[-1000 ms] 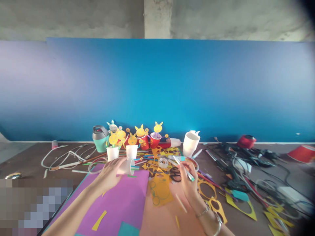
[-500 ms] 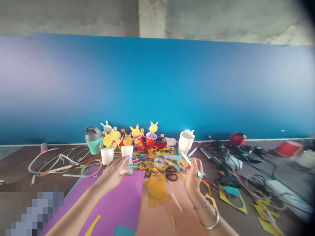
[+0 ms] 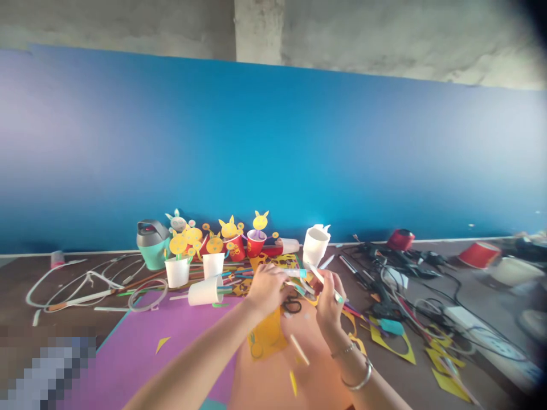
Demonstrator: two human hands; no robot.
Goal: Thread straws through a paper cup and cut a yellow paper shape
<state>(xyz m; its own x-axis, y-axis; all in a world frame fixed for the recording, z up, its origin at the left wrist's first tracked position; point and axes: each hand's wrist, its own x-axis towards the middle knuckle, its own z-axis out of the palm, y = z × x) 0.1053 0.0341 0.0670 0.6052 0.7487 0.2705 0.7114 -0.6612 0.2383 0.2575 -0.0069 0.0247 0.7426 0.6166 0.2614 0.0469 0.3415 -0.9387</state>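
My right hand (image 3: 330,299) is closed round a white pen (image 3: 317,275) with a green end, its other end pointing up and left. My left hand (image 3: 269,289) is curled low over the middle of the table, its fingertips mostly hidden. A clear tube with a light-blue cap (image 3: 297,273) lies just beyond those fingers; I cannot tell if they touch it. A pair of black-handled scissors (image 3: 293,306) rests in front of them. To the left, a white paper cup (image 3: 204,291) lies on its side with coloured sticks at its mouth. An upright white cup (image 3: 316,246) stands behind my right hand.
Paper cups with yellow animal figures (image 3: 231,229) line the back beside a teal bottle (image 3: 152,250). Purple paper (image 3: 183,336) and orange paper (image 3: 273,381) cover the front. Cables, a power strip (image 3: 487,336) and a red cup (image 3: 478,254) are on the right.
My left hand has let go of the white paper cup, leaving it on its side, and moved right, over where the tape roll showed. My right hand still holds the pen. The view has shifted slightly.
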